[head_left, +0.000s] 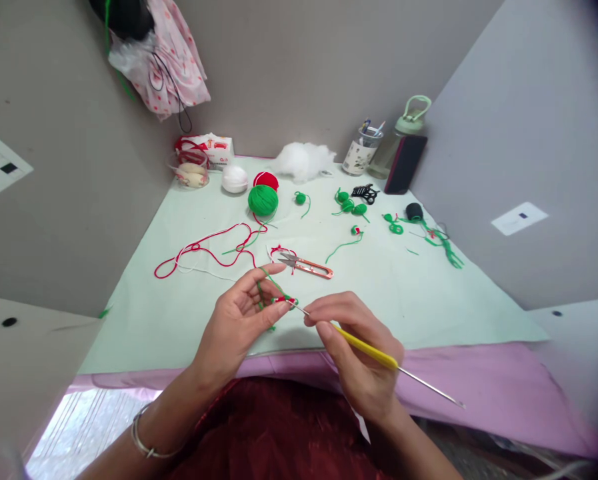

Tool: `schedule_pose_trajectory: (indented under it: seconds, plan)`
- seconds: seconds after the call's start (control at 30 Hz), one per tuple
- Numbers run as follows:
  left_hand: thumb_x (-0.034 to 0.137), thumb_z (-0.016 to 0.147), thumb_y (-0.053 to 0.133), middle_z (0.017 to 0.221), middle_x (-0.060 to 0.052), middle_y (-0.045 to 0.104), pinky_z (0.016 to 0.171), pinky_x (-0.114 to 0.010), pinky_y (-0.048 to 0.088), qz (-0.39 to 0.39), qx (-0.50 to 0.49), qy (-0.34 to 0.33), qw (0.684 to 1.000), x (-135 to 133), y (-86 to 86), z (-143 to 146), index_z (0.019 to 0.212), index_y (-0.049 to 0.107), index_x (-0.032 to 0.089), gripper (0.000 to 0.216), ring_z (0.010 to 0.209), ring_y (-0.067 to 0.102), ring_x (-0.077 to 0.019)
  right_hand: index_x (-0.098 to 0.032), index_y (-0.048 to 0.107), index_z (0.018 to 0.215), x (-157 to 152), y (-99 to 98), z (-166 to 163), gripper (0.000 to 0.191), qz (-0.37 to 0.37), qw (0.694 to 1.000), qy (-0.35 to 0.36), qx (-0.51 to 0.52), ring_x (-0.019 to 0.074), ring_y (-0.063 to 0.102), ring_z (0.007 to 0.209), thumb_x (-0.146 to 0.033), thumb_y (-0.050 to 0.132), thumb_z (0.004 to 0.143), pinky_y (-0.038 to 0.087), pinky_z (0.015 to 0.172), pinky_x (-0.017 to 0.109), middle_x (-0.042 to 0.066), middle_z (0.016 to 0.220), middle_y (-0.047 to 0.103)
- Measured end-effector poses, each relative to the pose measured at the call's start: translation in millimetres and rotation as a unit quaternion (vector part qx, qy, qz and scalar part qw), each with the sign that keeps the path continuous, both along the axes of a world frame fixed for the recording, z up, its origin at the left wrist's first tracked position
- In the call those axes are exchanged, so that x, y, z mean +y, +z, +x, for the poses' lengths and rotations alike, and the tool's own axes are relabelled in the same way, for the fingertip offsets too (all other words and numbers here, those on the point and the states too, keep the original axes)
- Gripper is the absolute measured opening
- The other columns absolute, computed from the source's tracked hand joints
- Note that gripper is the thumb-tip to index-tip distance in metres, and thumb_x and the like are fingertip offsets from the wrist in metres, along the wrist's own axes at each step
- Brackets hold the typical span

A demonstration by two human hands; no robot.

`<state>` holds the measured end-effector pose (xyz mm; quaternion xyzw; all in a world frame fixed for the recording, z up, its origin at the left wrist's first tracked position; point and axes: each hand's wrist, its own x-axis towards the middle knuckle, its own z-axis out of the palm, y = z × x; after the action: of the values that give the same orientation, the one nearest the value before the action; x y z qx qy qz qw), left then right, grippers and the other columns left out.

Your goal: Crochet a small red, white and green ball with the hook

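Note:
My left hand (243, 310) pinches a small red, white and green crochet piece (285, 301) between thumb and fingers. Green yarn (275, 283) runs over its raised index finger. In my right hand (361, 350) is a double-ended crochet hook (366, 347) with a yellow grip, held like a pen. The hook's thin metal tip meets the crochet piece; whether it is through a stitch is too small to tell. Just beyond my hands lie orange-handled thread snips (309, 265), blades pointing left, beside a small loop of red and white yarn (279, 251).
Behind are a green yarn ball (263, 200), a red one (266, 181), a white one (235, 179) and white stuffing (306, 161). Loose red yarn (203, 247) trails at left. Several small green crochet pieces (347, 205) lie right. A bottle (386, 153) and phone (406, 165) stand at the back.

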<state>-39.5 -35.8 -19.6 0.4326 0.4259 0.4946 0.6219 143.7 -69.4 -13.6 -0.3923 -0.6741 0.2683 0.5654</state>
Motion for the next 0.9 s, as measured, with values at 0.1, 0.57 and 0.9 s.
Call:
schedule_pose_trajectory:
  seconds: [0.1,0.57,0.9]
  plan:
    - [0.024,0.083,0.088,0.088,0.003,0.064,0.081,-0.024,0.053,-0.001,-0.004,0.003,1.0,0.0,1.7,0.4,0.136,0.071,0.024,0.055,0.084,0.061,-0.013,-0.025,0.076,0.103,-0.6,-0.2,0.2,0.02,-0.001,1.0,-0.005,-0.003,0.0208,0.074,0.088,-0.01,0.063,0.099,0.059,0.078,0.036,0.005,0.093,0.078]
    - [0.029,0.083,0.087,0.085,0.0,0.07,0.076,-0.025,0.051,0.028,0.032,-0.002,0.999,-0.1,-0.5,-1.0,0.09,0.079,0.021,0.013,0.08,0.063,-0.015,-0.025,0.076,0.104,-2.7,-1.6,1.3,0.021,-0.008,1.0,-0.004,0.005,0.0197,0.073,0.091,-0.01,0.064,0.099,0.057,0.081,0.035,0.004,0.096,0.077]
    - [0.026,0.083,0.085,0.08,0.001,0.068,0.072,-0.025,0.048,0.04,0.037,0.002,0.998,0.3,3.1,0.4,0.085,0.076,0.022,0.011,0.077,0.06,-0.0144,-0.025,0.075,0.104,-0.7,-1.5,0.3,0.022,0.005,1.0,-0.002,0.002,0.0168,0.071,0.092,-0.006,0.063,0.098,0.056,0.082,0.032,0.003,0.096,0.077]
